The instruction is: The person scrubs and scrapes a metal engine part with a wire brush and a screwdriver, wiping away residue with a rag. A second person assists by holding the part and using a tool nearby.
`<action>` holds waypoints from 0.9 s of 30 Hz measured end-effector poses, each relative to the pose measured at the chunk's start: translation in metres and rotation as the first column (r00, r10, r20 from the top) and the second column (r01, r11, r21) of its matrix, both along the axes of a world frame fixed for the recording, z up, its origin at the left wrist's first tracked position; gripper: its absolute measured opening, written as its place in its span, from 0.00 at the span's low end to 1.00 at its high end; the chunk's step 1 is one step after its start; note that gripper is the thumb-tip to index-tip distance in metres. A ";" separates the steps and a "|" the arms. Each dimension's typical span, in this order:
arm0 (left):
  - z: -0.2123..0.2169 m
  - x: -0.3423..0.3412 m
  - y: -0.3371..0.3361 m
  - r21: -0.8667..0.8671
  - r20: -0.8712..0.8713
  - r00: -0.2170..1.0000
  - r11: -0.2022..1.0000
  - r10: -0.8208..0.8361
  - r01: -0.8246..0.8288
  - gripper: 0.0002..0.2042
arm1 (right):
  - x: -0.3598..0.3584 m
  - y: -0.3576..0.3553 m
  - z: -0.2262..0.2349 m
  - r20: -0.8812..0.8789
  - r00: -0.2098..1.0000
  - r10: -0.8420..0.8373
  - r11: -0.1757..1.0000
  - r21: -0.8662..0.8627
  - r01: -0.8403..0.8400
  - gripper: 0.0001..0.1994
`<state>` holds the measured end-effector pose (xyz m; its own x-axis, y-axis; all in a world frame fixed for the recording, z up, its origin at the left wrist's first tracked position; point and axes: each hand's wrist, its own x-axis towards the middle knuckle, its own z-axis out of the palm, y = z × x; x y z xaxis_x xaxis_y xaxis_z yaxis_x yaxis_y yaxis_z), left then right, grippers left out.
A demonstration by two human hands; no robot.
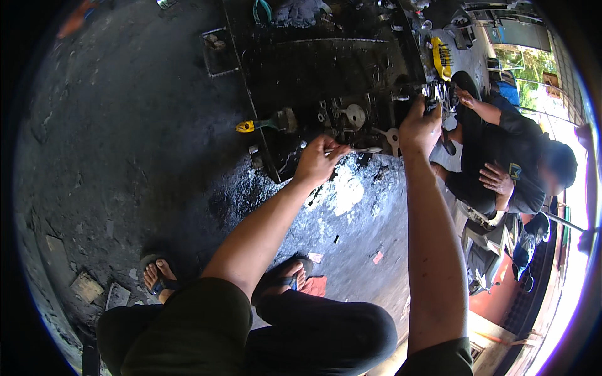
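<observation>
My left hand is closed around one end of a slim silver metal tool, held low at the near edge of a dark, oily metal tray. Its exact kind is not clear. Further right, my right hand reaches to the tray's corner with fingers bent, beside a cluster of shiny metal parts. What those fingers hold is hidden. Between my hands lies a grey connecting rod-like part. A round metal part sits in the tray behind it.
A brush with a yellow-tipped handle lies across the tray's left edge. Beyond my right hand is a yellow holder with dark bits. A person in dark clothes crouches at the right, one hand near the metal parts. Wet, oily floor shines below.
</observation>
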<state>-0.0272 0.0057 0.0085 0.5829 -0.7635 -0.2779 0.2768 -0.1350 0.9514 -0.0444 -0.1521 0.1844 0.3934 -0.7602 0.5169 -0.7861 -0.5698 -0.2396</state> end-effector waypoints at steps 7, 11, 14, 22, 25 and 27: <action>-0.004 0.017 -0.002 0.018 -0.097 0.995 0.999 0.038 -0.036 0.19 | 0.001 0.000 0.000 0.008 1.000 0.017 1.000 -0.019 -0.017 0.20; -0.007 0.019 0.001 -0.021 0.131 0.988 0.997 0.083 -0.081 0.20 | 0.001 0.000 -0.001 -0.003 1.000 -0.020 1.000 0.013 0.020 0.20; -0.007 0.019 0.005 0.258 0.003 1.000 0.966 -0.006 0.005 0.20 | 0.000 0.000 0.000 0.019 0.999 0.045 0.999 -0.020 -0.044 0.18; -0.001 0.021 0.003 0.100 -0.084 0.995 0.993 -0.053 0.061 0.21 | 0.002 0.002 0.001 -0.002 1.000 -0.017 1.000 -0.006 0.017 0.18; 0.001 0.030 0.002 0.124 0.030 0.995 0.988 -0.100 0.096 0.22 | 0.005 0.003 0.002 0.040 0.999 0.014 0.999 0.033 -0.016 0.21; 0.002 0.034 0.006 0.003 0.083 0.987 0.991 -0.134 0.135 0.22 | 0.004 0.003 0.004 -0.002 0.998 -0.067 0.994 0.086 0.067 0.21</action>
